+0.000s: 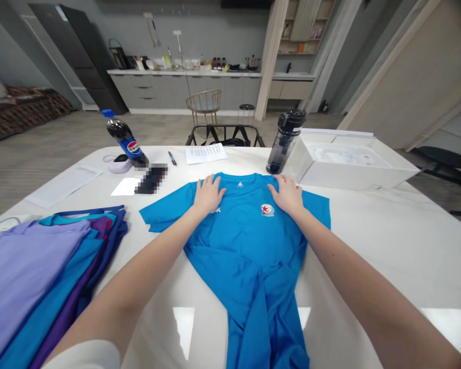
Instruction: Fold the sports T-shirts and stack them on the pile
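A blue short-sleeved T-shirt [249, 236] lies front side up on the white table, its collar at the far end and a round badge on the chest. Its lower part is bunched and twisted toward me. My left hand [207, 196] rests on the shirt's left shoulder, fingers spread and pressed on the cloth. On the other shoulder lies my right hand [287, 195], its fingers also apart and flat. Both sleeves stick out sideways past my hands.
Stacked folded shirts [38, 256] lie at the left. Beyond stand a cola bottle [128, 141], a blurred dark object [151, 179], a pen [172, 158] and a printed sheet [206, 154]. A dark water bottle [284, 141] and an open white box [353, 171] are at the right.
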Available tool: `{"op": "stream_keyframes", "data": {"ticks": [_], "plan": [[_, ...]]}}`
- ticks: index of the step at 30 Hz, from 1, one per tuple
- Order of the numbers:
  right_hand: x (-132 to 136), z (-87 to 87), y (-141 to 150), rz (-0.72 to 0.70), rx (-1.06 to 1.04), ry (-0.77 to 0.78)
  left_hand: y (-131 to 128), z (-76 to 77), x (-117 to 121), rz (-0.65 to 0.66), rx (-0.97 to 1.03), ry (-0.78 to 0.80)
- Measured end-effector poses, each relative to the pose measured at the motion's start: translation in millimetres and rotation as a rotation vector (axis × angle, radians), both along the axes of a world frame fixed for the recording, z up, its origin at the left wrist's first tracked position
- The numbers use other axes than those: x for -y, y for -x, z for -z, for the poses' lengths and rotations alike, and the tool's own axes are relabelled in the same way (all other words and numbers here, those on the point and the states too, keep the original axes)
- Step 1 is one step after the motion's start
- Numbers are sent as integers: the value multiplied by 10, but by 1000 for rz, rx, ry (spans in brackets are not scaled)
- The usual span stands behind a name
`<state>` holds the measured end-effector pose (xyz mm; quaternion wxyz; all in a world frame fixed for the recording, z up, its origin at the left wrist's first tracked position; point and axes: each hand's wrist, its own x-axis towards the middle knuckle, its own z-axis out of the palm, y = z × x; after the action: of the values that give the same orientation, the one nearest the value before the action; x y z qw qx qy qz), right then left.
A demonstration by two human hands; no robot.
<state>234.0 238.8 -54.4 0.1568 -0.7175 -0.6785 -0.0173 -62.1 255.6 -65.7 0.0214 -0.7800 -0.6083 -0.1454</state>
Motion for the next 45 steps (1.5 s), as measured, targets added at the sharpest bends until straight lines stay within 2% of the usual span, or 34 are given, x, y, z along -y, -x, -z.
{"op": "stream_keyframes", "data": {"ticks": [3, 6, 10, 12, 15, 17, 21, 24, 27, 29, 31, 35, 37, 39, 41, 43, 45], "plan": [[470, 36, 30, -147, 35, 32, 55, -21, 443, 137, -30, 95], [977, 69, 104, -271, 45, 70, 52, -95, 849, 334, -4, 197], [1612, 38, 237, -395, 11, -6, -96, -205, 1374, 602, 117, 291], [1909, -1, 286, -455, -20, 6, -193, -235, 1646, 664, 153, 326], [2323, -60, 316, -498, -49, 51, -316, -251, 2017, 655, 138, 323], [2573, -97, 307, -473, -59, 63, -369, -260, 2205, 629, 108, 296], [2985, -176, 249, -446, -103, 119, -367, -316, 2428, 629, 110, 299], [3203, -226, 215, -530, -151, 193, -233, -398, 2532, 639, 173, 372], [3358, -256, 227, -635, -174, 259, 41, -487, 2666, 565, 276, 322], [3448, -273, 247, -684, -161, 281, 307, -539, 2800, 506, 333, 276], [3538, -296, 241, -709, -137, 309, 629, -588, 2982, 459, 349, 304], [3715, -372, 75, -656, -105, 427, 1266, -702, 3457, 347, 231, 478], [3807, -418, -40, -593, -112, 474, 1441, -754, 3686, 265, 141, 430], [3909, -453, -101, -563, -176, 444, 1459, -775, 3865, 243, 82, 297], [4017, -454, -77, -601, -259, 353, 1344, -742, 3981, 333, 46, 215], [4117, -411, 8, -670, -258, 280, 1169, -659, 4039, 472, 10, 241], [4196, -341, 84, -708, -178, 259, 1020, -559, 4059, 538, -23, 280]]}}
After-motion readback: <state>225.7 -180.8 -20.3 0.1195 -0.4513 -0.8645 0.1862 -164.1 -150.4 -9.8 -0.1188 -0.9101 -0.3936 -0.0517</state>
